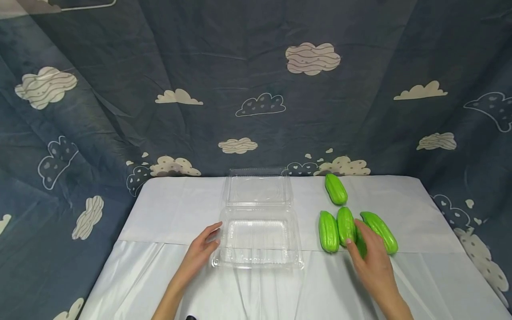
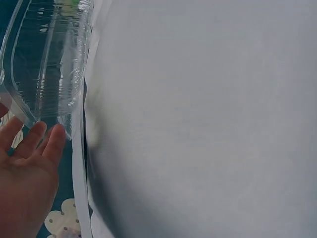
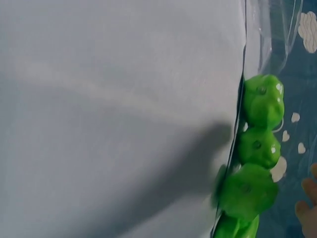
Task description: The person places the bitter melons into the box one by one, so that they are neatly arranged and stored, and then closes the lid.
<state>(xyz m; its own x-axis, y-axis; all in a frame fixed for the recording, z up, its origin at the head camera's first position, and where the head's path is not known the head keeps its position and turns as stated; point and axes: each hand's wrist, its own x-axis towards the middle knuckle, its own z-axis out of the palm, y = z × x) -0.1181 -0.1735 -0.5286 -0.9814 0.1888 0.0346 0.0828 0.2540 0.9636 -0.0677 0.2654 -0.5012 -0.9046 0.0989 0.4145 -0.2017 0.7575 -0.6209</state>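
Note:
A clear plastic clamshell box [image 1: 256,265] lies with its lid raised at the back. My left hand [image 1: 201,249] is at the box's left side, fingers loosely bent by the wall; the left wrist view shows the fingertips [image 2: 37,130] close to its corner. Several glossy green ribbed vegetables, like stubby cucumbers, lie to the right of the box. Above one such cucumber [image 1: 361,246] hovers my right hand [image 1: 375,262], thumb and fingers spread on either side and partly hiding it. From the right wrist, the hand [image 3: 309,206] appears apart from the row of cucumbers [image 3: 247,191].
White cloth covers the table [image 1: 160,218]. A dark blue curtain [image 1: 248,133] with cloud prints hangs behind it. One cucumber [image 1: 336,189] lies farther back, another [image 1: 380,232] just right of my right hand. A small black object [image 1: 190,318] shows at the front edge.

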